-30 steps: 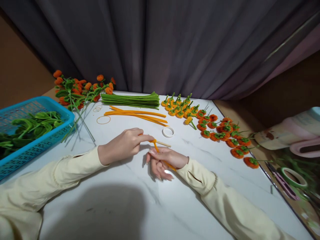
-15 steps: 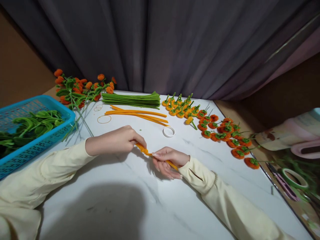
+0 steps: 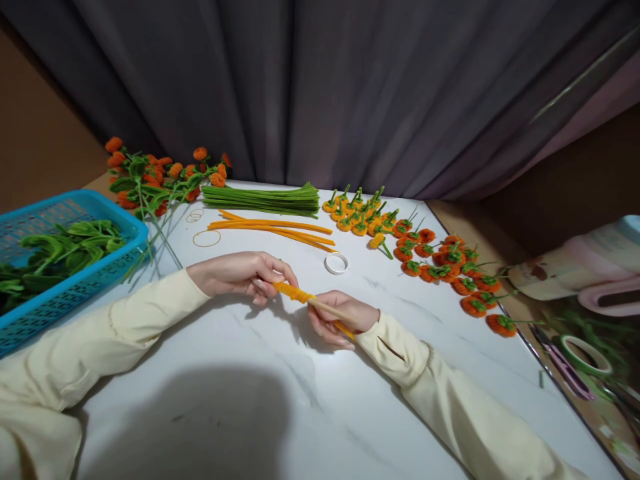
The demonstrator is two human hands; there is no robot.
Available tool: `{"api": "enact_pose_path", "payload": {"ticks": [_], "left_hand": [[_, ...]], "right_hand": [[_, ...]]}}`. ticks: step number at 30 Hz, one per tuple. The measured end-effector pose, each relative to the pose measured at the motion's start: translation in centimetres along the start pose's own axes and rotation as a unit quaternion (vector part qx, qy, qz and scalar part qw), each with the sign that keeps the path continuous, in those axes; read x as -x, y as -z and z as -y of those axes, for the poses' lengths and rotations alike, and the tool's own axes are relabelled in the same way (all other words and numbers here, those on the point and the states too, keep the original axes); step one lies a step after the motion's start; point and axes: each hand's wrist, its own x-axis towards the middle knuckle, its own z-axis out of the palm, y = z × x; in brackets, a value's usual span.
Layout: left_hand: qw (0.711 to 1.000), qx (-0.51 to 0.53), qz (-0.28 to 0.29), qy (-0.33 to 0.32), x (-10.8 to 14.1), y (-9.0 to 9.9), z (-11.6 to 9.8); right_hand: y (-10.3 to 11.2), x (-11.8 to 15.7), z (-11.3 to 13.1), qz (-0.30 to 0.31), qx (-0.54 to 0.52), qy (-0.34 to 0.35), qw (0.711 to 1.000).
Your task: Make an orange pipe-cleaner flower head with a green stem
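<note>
My left hand (image 3: pixel 246 275) pinches the upper left end of a yellow-orange pipe cleaner coil (image 3: pixel 294 292). The coil is wound around a thin pale stick (image 3: pixel 327 309) that slants down to the right. My right hand (image 3: pixel 336 319) is closed on the stick and on the pipe cleaner's loose tail (image 3: pixel 345 330), which shows below the palm. Beyond my hands, a white ring (image 3: pixel 337 263), perhaps a tape roll, lies on the white table (image 3: pixel 240 407). Several straight orange pipe cleaners (image 3: pixel 280 228) lie behind it.
Green stems (image 3: pixel 260 199) lie in a bundle at the back. Yellow flower heads (image 3: pixel 360 217) and orange ones (image 3: pixel 450 257) spread to the right. A blue basket (image 3: pixel 115 260) of leaves stands left. Scissors (image 3: pixel 565 367), green tape (image 3: pixel 585 355) and a large bottle (image 3: pixel 580 263) are at the right.
My left hand has turned and its fingers have loosened somewhat. More of the coil now shows between my hands, and the pale stick has come into sight across my right hand.
</note>
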Motion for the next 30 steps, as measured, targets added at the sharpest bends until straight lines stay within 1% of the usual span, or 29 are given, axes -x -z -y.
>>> {"api": "enact_pose_path", "payload": {"ticks": [3,4,6,8,10,12,13,14,15,16,18,20,21,23,24,26,30], "left_hand": [[0.994,0.105,-0.012,0.004,-0.5,-0.2,0.5],[0.992,0.122,-0.025,-0.007,-0.6,-0.4,0.7],[0.991,0.113,-0.058,-0.037,-0.6,-1.2,0.9],[0.991,0.057,-0.097,-0.076,-0.6,-2.1,1.0],[0.982,-0.029,-0.14,-0.126,-0.4,-3.0,1.2],[0.957,-0.134,-0.185,-0.179,-0.4,-3.6,1.5],[0.938,-0.191,-0.205,-0.205,-0.4,-3.8,1.7],[0.912,-0.251,-0.225,-0.232,-0.4,-3.8,1.9],[0.88,-0.311,-0.242,-0.265,-0.4,-3.9,2.2],[0.84,-0.371,-0.256,-0.3,-0.4,-3.8,2.4],[0.744,-0.488,-0.266,-0.37,-0.4,-3.6,2.9],[0.646,-0.59,-0.248,-0.417,-0.3,-3.3,3.2],[0.603,-0.633,-0.23,-0.427,-0.3,-3.2,3.3],[0.534,-0.699,-0.199,-0.432,-0.2,-3.1,3.3],[0.508,-0.721,-0.189,-0.431,-0.1,-3.0,3.2],[0.472,-0.754,-0.177,-0.422,0.1,-3.1,2.8],[0.423,-0.801,-0.159,-0.393,0.6,-3.3,2.1]], "right_hand": [[-0.2,-0.3,0.1,-0.007,0.032,-0.015,0.999],[-0.3,-0.5,0.1,-0.011,0.036,-0.026,0.999],[-0.3,-0.7,0.0,-0.016,0.037,-0.043,0.998],[-0.4,-0.8,-0.1,-0.025,0.041,-0.045,0.998],[-0.5,-0.9,-0.2,-0.038,0.052,-0.042,0.997],[-0.8,-0.9,-0.2,-0.049,0.07,-0.042,0.995],[-0.9,-0.9,-0.2,-0.053,0.08,-0.043,0.994],[-1.1,-0.8,-0.2,-0.056,0.091,-0.044,0.993],[-1.2,-0.8,-0.2,-0.057,0.102,-0.044,0.992],[-1.3,-0.7,-0.2,-0.058,0.113,-0.041,0.991],[-1.5,-0.7,-0.2,-0.059,0.136,-0.03,0.988],[-1.6,-0.7,-0.4,-0.056,0.157,-0.021,0.986],[-1.6,-0.8,-0.5,-0.053,0.168,-0.022,0.984],[-1.6,-0.8,-0.7,-0.043,0.192,-0.03,0.98],[-1.6,-0.9,-0.8,-0.037,0.204,-0.035,0.978],[-1.6,-0.9,-0.9,-0.032,0.227,-0.041,0.972],[-1.7,-0.8,-0.7,-0.037,0.249,-0.045,0.967]]}}
